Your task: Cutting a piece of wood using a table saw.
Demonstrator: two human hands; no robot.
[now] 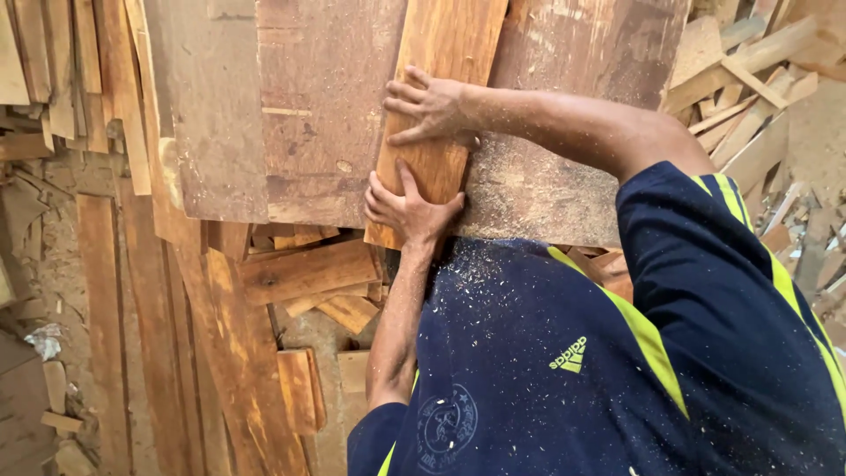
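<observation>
Dusty workbench [546,189] amid wood offcuts [304,273].
Both hands press flat, fingers spread, on a stiff, likely light plank [438,106]: left hand [407,210] near end, right hand [432,110] mid-length.

Single head-worn view, looking steeply down over a navy shirt front [564,370] onto the worktop [546,189]. Close in, at arm's length, with scrap wood [300,273] on the floor below filling the left side

Both hands press flat on a narrow reddish-brown wooden plank [438,97] lying on the worn, sawdust-dusted wooden desk [326,106]: the left hand [407,207] at its near end, the right hand [432,110] further up. Offcut wooden boards [304,273] lie below.
</observation>
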